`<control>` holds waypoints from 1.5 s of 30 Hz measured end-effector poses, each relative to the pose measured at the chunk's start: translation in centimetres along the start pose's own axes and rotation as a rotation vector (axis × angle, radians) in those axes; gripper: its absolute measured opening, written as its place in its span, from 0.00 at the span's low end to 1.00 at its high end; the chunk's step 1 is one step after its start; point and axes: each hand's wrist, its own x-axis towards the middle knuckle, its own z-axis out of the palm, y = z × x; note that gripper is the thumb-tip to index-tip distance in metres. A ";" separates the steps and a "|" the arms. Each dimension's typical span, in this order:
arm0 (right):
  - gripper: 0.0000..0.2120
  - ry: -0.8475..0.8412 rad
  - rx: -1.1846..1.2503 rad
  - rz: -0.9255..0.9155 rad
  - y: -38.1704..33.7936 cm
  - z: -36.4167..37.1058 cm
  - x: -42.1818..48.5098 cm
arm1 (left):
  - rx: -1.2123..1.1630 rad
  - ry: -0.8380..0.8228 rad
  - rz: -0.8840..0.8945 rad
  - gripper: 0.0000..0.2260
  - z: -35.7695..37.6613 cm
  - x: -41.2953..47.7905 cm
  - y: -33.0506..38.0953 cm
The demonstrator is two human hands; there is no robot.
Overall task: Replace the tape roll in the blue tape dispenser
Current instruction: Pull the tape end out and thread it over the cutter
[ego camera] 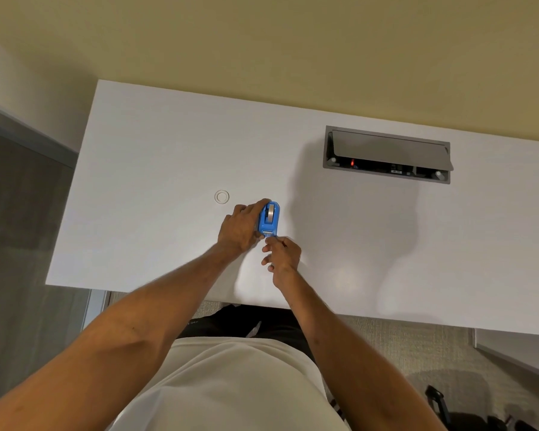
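The blue tape dispenser (269, 219) stands on the white desk (156, 169), cutter end toward me. A grey tape roll (271, 212) sits in its well. My left hand (241, 227) wraps the dispenser's left side, fingers curled over its far end. My right hand (281, 252) is just below the cutter, thumb and forefinger pinched together at the blade; whether tape is between them is too small to tell. A clear ring, an empty tape core (222, 197), lies flat on the desk to the upper left of the dispenser.
A grey cable box (386, 154) with its lid raised is set into the desk at the back right. The desk's near edge runs just below my forearms. A yellow wall stands behind the desk.
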 end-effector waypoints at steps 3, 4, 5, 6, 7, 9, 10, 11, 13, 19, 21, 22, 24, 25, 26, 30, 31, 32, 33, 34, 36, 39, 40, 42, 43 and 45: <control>0.15 -0.003 -0.026 -0.009 0.1 -0.1 0.1 | -0.005 0.002 -0.002 0.34 0.1 0.0 0.1; 0.15 -0.003 -0.031 -0.016 0.1 -0.1 0.1 | -0.008 0.002 -0.004 0.34 0.1 0.0 0.1; 0.15 -0.002 -0.034 -0.024 0.1 -0.1 0.1 | -0.010 0.001 -0.006 0.34 0.1 0.0 0.1; 0.15 0.001 -0.039 -0.031 0.1 0.0 0.2 | -0.010 0.000 -0.008 0.34 0.1 0.0 0.1; 0.14 0.004 -0.046 -0.037 0.1 0.1 0.2 | -0.010 -0.002 -0.010 0.34 0.1 0.0 0.1; 0.13 0.013 -0.058 -0.053 0.2 0.2 0.3 | -0.010 -0.006 -0.010 0.35 0.1 0.0 0.0; 0.13 0.017 -0.063 -0.060 0.1 0.3 0.3 | -0.008 -0.010 -0.010 0.36 0.2 0.0 0.0; 0.12 0.021 -0.069 -0.064 0.1 0.4 0.3 | -0.007 -0.018 -0.010 0.37 0.2 -0.1 0.0; 0.12 0.026 -0.074 -0.065 0.0 0.6 0.2 | -0.006 -0.038 -0.009 0.40 0.2 -0.1 -0.1; 0.12 0.048 -0.093 -0.085 -0.3 0.8 -0.2 | -0.024 -0.061 0.001 0.42 0.0 -0.2 -0.3; 0.12 0.062 -0.129 -0.108 -0.2 0.8 -0.4 | -0.036 -0.063 0.001 0.42 0.0 -0.2 -0.2; 0.12 0.069 -0.159 -0.121 -0.2 0.8 -0.4 | -0.043 -0.062 0.002 0.42 -0.1 -0.2 -0.2; 0.14 0.095 -0.258 -0.153 0.0 0.7 -0.5 | -0.060 -0.057 0.011 0.42 -0.1 -0.3 -0.2; 0.15 0.111 -0.327 -0.174 0.1 0.6 -0.5 | -0.066 -0.055 0.015 0.42 -0.1 -0.3 -0.2; 0.16 0.127 -0.408 -0.197 0.1 0.4 -0.5 | -0.069 -0.054 0.017 0.42 -0.1 -0.4 -0.2; 0.20 0.173 -0.655 -0.266 -0.3 -0.3 -0.5 | -0.075 -0.063 0.012 0.41 -0.2 -0.4 -0.1; 0.21 0.175 -0.673 -0.265 -0.5 -0.5 -0.5 | -0.078 -0.073 0.006 0.41 -0.2 -0.4 0.0; 0.22 0.174 -0.681 -0.258 -0.6 -0.7 -0.6 | -0.079 -0.080 0.000 0.40 -0.3 -0.5 0.0; 0.23 0.175 -0.687 -0.251 -0.8 -0.9 -0.5 | -0.081 -0.088 -0.005 0.40 -0.4 -0.5 0.1; 0.24 0.170 -0.699 -0.248 -1.0 -1.1 -0.6 | -0.081 -0.095 -0.007 0.40 -0.5 -0.5 0.1; 0.24 0.161 -0.770 -0.279 -1.5 -1.6 -0.6 | -0.075 -0.113 -0.016 0.41 -0.8 -0.5 0.3; 0.18 0.164 -1.038 -0.438 -2.6 -2.6 -0.5 | -0.084 -0.138 -0.037 0.44 -1.1 -1.0 0.7; 0.16 0.153 -1.139 -0.487 -3.1 -2.9 -0.6 | -0.084 -0.136 -0.045 0.45 -1.1 -1.2 0.8; 0.13 0.124 -1.256 -0.547 -3.8 -3.5 -0.6 | -0.095 -0.133 -0.080 0.45 -1.1 -1.9 1.0; 0.11 0.116 -1.280 -0.566 -3.9 -3.9 -0.5 | -0.107 -0.137 -0.103 0.45 -1.0 -2.2 1.1; 0.09 0.121 -1.314 -0.613 -4.1 -4.5 -1.0 | -0.128 -0.134 -0.135 0.45 -1.0 -3.0 1.3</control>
